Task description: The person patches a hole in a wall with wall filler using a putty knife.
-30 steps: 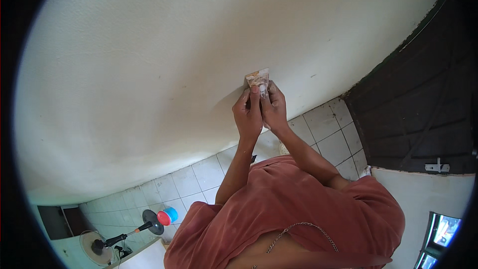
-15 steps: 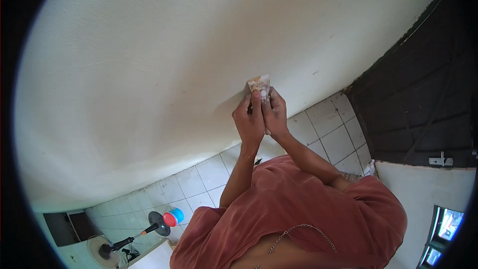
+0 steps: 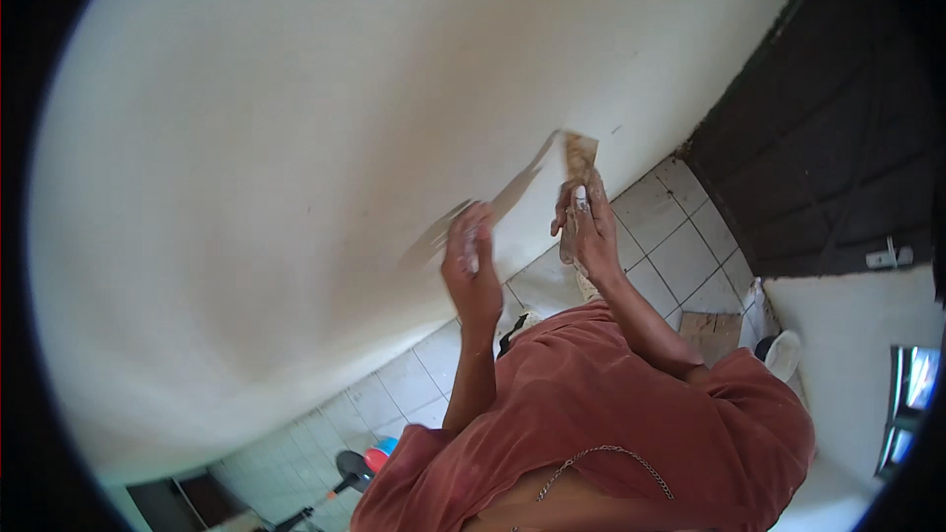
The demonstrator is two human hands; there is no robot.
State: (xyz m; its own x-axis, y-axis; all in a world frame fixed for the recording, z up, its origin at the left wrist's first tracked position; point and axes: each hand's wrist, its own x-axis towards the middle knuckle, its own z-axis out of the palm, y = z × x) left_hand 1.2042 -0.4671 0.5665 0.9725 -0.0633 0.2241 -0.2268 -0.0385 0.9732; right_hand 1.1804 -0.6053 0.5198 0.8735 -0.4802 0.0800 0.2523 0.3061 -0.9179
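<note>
A putty knife (image 3: 581, 150) with a smeared, brownish blade points up toward the pale wall (image 3: 296, 118). Its handle is wrapped by my right hand (image 3: 589, 227), and white paste marks my thumb. To the left, apart from the tool, my left hand (image 3: 471, 261) is raised before the wall. Its fingers are somewhat blurred, loosely bent and dabbed with white, and nothing shows in them. Shadows of both hands fall on the wall; whether the blade touches it I cannot tell.
Pale floor tiles (image 3: 655, 217) run along the wall's foot. A dark door (image 3: 818, 128) stands at the right, with a white bucket (image 3: 783, 355) below it. At the lower left are a red and blue container (image 3: 378, 455) and a dark round object (image 3: 353, 470).
My hands, together around the putty knife before, have come apart. The right has moved rightward with the knife; the left has let go and sits lower left. The view has shifted too.
</note>
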